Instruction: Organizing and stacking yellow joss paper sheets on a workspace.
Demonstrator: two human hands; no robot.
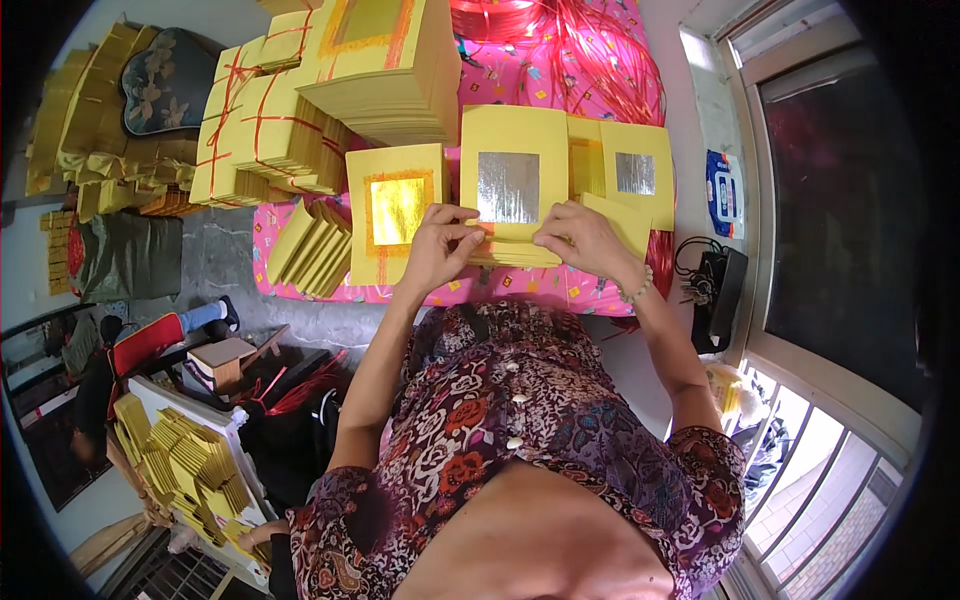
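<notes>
Pink patterned cloth (510, 75) spreads across the upper frame. Just above centre, the left hand (440, 247) and right hand (588, 240) pinch the lower edge of a silver-squared yellow sheet (512, 178).

left hand (445, 243) curling rightward, right hand (583, 238) curling leftward, left forearm (382, 350) and right forearm (668, 330) angling inward

Flat yellow paper sheet (514, 172) with shiny silver square (508, 188), above pink cloth (505, 75)
</notes>
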